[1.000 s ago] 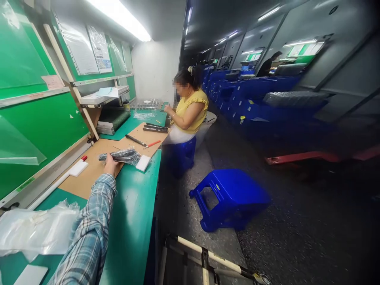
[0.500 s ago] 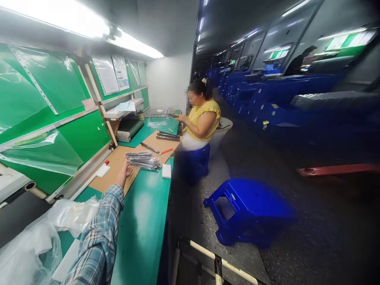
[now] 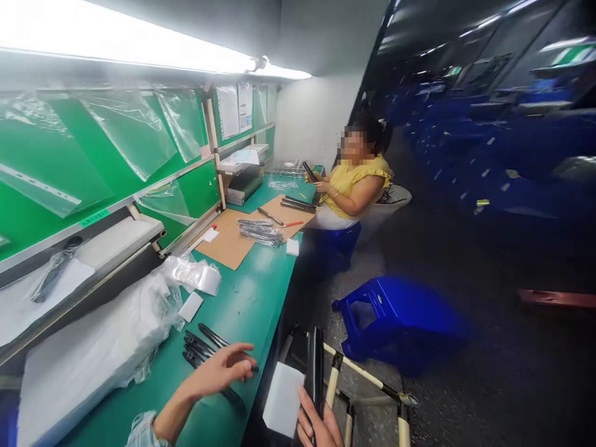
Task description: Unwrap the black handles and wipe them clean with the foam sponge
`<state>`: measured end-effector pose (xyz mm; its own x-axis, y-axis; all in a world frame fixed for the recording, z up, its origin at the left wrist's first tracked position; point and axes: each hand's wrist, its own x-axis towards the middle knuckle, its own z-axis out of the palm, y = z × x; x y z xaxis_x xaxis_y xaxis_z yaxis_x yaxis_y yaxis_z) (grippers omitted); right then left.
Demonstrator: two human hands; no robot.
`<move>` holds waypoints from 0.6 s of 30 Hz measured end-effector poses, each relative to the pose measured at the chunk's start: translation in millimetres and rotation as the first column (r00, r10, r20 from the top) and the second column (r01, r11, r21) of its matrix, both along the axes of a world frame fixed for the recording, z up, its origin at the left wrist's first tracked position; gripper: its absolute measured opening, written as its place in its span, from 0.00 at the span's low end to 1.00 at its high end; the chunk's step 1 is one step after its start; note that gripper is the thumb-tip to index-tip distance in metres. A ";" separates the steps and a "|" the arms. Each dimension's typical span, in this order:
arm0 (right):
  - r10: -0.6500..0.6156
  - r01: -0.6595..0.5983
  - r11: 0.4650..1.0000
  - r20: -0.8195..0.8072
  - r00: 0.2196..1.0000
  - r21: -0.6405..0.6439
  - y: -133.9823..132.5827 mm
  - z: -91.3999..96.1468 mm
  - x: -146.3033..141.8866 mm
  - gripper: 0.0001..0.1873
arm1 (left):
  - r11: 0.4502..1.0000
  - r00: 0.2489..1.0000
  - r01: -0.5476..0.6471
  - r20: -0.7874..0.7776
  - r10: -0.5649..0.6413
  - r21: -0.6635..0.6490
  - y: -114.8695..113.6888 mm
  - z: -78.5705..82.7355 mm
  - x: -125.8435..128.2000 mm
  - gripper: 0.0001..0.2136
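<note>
Green surface (image 3: 254, 304) carries black rods (image 3: 200, 343), long axis diagonal, directly under your left hand (image 3: 218, 370): grip open, fingers spread, nearer hand. Your right hand (image 3: 316, 423) closed on upright black bar (image 3: 315, 366), white foam pad (image 3: 282, 399) just beside.

Single view taken by a head-worn camera, aimed forward and down, placed above and behind the hands, left hand (image 3: 218, 367) and right hand (image 3: 316, 425) caught close at the lower edge, bench (image 3: 251, 298) seen stretching beyond them, seated person (image 3: 358, 180) seen farther off.
</note>
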<state>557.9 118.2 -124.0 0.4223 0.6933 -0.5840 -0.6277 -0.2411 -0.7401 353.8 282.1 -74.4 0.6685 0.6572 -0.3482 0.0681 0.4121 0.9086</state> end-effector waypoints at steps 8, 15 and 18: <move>0.503 -0.505 0.824 0.080 0.861 0.255 3.4 50.4 -173.1 0.40 | 0.913 0.916 -0.400 0.002 0.401 0.078 -156.8 -1.2 -136.1 0.39; 0.574 -0.458 0.773 -0.177 0.799 0.439 2.6 89.8 -276.2 0.31 | 0.567 0.565 -0.786 -0.088 0.820 0.245 -267.9 17.6 -248.5 0.38; 0.639 -0.441 0.753 -0.383 0.667 0.488 1.9 103.5 -303.5 0.26 | 0.595 0.610 -0.752 -0.042 0.791 0.282 -300.0 23.4 -262.9 0.39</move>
